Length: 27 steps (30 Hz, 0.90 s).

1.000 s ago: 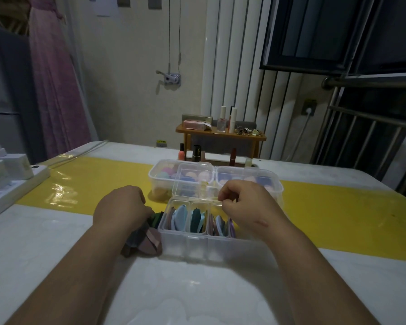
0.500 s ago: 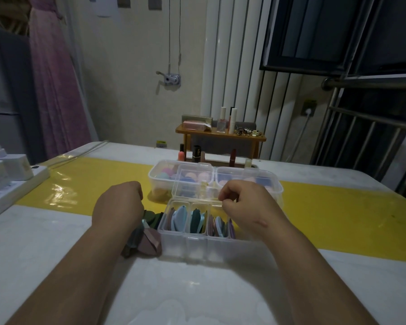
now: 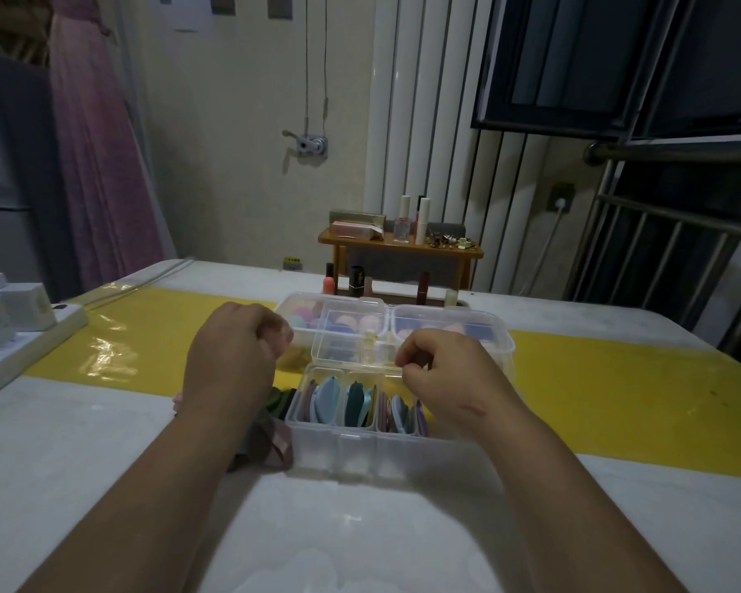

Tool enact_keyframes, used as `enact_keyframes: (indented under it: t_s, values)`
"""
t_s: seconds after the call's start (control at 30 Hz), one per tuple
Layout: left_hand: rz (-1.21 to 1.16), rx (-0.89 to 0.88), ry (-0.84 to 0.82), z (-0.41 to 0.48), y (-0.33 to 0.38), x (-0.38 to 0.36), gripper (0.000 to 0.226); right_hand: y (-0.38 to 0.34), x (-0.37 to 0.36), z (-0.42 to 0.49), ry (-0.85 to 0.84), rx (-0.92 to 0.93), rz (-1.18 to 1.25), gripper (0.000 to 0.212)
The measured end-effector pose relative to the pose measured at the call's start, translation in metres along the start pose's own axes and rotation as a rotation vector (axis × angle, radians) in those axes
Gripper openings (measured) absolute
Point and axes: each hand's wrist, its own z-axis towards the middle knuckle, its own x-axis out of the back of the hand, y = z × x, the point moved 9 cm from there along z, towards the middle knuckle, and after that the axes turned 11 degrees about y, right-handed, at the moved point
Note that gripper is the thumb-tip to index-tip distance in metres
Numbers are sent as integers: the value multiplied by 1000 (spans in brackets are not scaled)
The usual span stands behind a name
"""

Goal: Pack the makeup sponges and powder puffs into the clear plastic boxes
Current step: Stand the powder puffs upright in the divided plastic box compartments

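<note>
The near clear plastic compartment box (image 3: 360,447) sits on the white table (image 3: 103,464), just in front of the yellow strip (image 3: 617,400). Its see-through lid (image 3: 351,331) stands open at its 12 o'clock edge. Flat powder puffs in blue, teal, mauve and lilac (image 3: 356,404) stand on edge in its compartments; the right-hand compartment is hidden by the right wrist.

At the box's 9 o'clock a loose heap of dark green and brown puffs (image 3: 274,438) touches its wall, largely covered by the left forearm.

The left hand (image 3: 232,361) hangs at 10 o'clock, its fingers (image 3: 274,336) curled and blurred. Whether they grip anything cannot be told.

The right hand (image 3: 445,378) sits over the far rim at 1 o'clock, thumb and forefinger pinched together beside the lid's hinge. What they pinch, if anything, is too small to tell.

At 12 o'clock, behind the lid, two more clear plastic tubs (image 3: 454,331) hold pastel sponges, dim through the walls. Beyond them is a small wooden shelf with bottles (image 3: 398,246), and at far 9 o'clock a white power strip (image 3: 26,336), cut off by the frame edge.
</note>
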Motion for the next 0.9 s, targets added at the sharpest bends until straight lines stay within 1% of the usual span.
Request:
enact_keyframes:
  t_s: [0.07,0.13,0.23,0.4,0.5,0.57,0.7,0.83,0.9]
  values:
    - [-90,-21,24,-5,12,4,31,0,0,0,0,-1,3,19]
    - [-175,3,30,-9,16,4,35,0,-1,0,3,-1,5,19]
    - [-268,32,10,-10,16,-2,37,0,-1,0,-3,-1,15,19]
    - [-470,133,-58,-16,19,-12,29,-4,-2,0,-4,9,88,18]
    - [-571,174,-128,-20,26,-19,35,-3,-3,1,-8,-12,150,20]
    - [-625,191,-178,-23,28,-23,34,-2,-3,1,-10,-30,185,22]
    - [-691,180,-238,-26,35,-26,31,-4,-2,0,10,-31,255,21]
    - [-689,177,-252,-26,35,-30,34,-6,1,0,43,-26,325,14]
    - [-678,171,-268,-27,36,-31,33,-10,4,0,61,-4,352,15]
